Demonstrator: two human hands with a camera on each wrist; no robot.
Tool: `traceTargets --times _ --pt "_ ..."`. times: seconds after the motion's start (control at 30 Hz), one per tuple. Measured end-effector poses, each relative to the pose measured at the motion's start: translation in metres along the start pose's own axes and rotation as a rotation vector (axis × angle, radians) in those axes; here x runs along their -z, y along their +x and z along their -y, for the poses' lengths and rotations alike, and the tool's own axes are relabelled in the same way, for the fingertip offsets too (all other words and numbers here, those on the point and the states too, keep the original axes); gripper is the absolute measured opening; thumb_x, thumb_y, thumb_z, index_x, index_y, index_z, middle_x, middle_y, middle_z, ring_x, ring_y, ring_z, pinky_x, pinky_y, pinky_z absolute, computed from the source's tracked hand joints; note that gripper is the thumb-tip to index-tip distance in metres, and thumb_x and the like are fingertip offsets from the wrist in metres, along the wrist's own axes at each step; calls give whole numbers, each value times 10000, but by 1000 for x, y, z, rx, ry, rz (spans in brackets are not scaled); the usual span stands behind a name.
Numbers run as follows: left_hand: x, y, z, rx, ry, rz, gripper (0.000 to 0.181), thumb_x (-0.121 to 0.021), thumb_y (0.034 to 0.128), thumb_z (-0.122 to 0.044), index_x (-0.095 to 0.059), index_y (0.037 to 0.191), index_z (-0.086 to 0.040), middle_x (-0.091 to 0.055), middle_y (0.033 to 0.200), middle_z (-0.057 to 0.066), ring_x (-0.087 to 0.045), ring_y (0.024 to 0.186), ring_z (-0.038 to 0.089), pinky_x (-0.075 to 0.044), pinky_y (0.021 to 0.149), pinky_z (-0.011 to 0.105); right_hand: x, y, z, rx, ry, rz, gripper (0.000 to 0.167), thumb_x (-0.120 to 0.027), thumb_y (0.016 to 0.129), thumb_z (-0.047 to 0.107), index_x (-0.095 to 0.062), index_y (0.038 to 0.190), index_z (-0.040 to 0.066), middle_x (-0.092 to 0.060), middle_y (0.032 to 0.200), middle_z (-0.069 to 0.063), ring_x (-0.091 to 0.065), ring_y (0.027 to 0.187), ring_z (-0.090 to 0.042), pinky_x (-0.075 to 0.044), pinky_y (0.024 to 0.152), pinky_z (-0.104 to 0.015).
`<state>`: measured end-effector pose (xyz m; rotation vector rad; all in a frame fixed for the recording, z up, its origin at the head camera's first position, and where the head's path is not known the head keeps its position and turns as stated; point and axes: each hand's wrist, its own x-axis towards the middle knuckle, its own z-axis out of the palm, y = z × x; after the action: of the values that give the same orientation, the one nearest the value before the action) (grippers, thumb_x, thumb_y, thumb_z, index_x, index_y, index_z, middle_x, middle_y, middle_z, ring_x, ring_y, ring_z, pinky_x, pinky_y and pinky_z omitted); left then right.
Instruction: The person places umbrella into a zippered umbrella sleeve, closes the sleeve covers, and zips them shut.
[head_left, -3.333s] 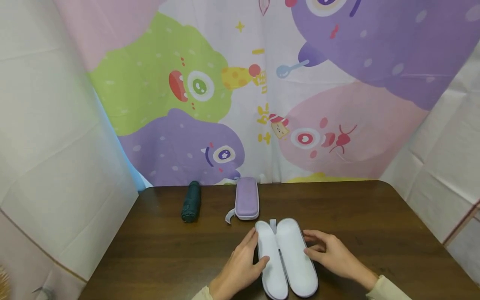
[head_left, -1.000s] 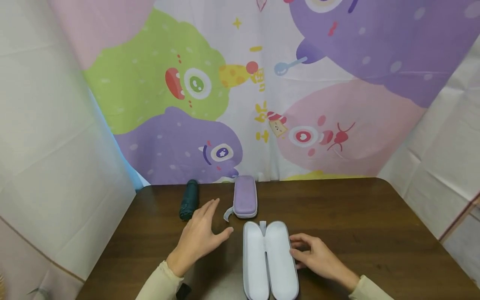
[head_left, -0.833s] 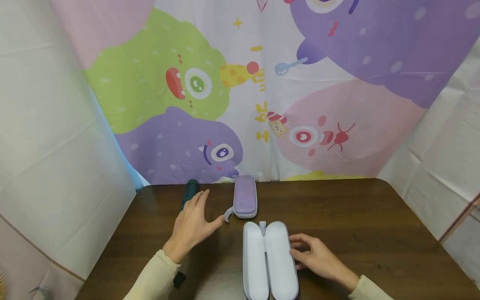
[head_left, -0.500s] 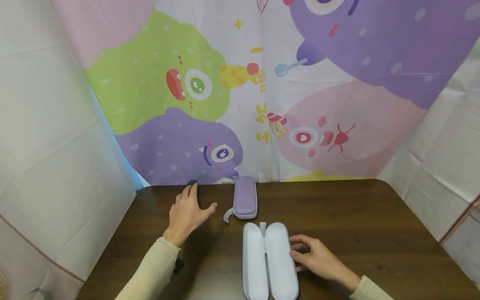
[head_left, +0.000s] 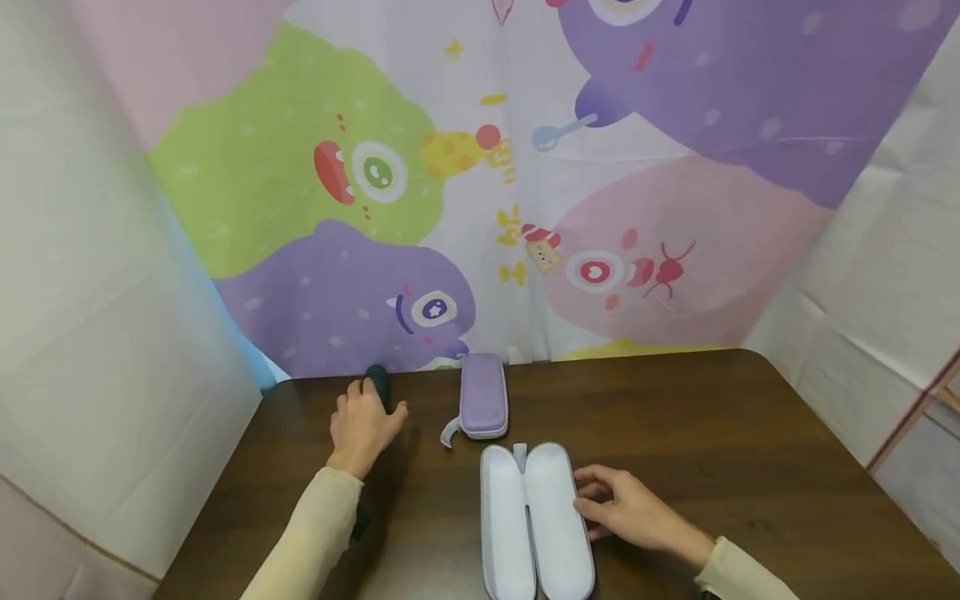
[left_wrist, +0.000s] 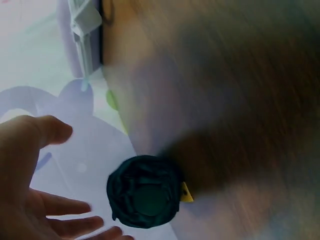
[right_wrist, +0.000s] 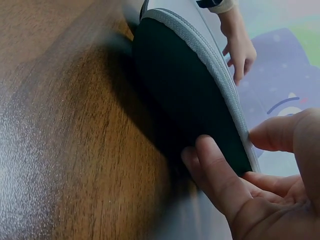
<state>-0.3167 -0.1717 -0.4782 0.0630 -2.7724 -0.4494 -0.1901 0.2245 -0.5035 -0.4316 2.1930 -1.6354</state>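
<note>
A dark green folded umbrella (head_left: pixel 379 385) lies near the table's back edge; its round end (left_wrist: pixel 149 200) faces the left wrist camera, a small yellow tag beside it. My left hand (head_left: pixel 363 427) hovers over its near part, thumb spread and fingers loosely bent, with a gap to the umbrella in the left wrist view. A long hard zip case (head_left: pixel 557 521) lies unfolded in front of me, white inside, its two halves side by side. My right hand (head_left: pixel 624 507) holds its right edge, thumb at the grey zipper rim and fingers against the dark outer shell (right_wrist: pixel 185 95).
A closed purple zip case (head_left: pixel 483 395) with a light grey strap stands behind the open one, right of the umbrella. The brown wooden table (head_left: pixel 675 417) ends at a cartoon-print curtain (head_left: pixel 517 317). White cloth walls (head_left: pixel 112 292) flank both sides.
My left hand has left the open case and moved forward and left to the umbrella. The right hand has stayed at the case's right edge; the case sits slightly further left in view.
</note>
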Motion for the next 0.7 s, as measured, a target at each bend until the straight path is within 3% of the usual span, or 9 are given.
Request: traceTargets --times 0.37,0.53,0.7 --pt "-7 10 20 104 -84 154 419 -699 941 -265 -641 1023 141 -655 945 305 -665 816 454 -566 674 562 0 -3 0 -12 -6 13 578 -645 1020 184 -431 1437 -156 -630 1267 -317 -720 985 -282 -637 709 -358" --pt "0 16 21 177 -115 274 442 -701 948 -280 -595 1091 125 -667 978 313 -686 802 421 -570 656 521 0 -3 -1 -15 -1 10 578 -645 1020 186 -434 1434 -159 -638 1260 -309 -722 976 -282 -636 707 -358" --pt "8 19 19 200 -97 401 462 -732 933 -283 -646 1112 135 -685 1041 309 -692 854 405 -585 734 511 0 -3 -1 -15 -2 5 560 -645 1018 181 -451 1418 -160 -658 1233 -284 -722 966 -281 -636 704 -358"
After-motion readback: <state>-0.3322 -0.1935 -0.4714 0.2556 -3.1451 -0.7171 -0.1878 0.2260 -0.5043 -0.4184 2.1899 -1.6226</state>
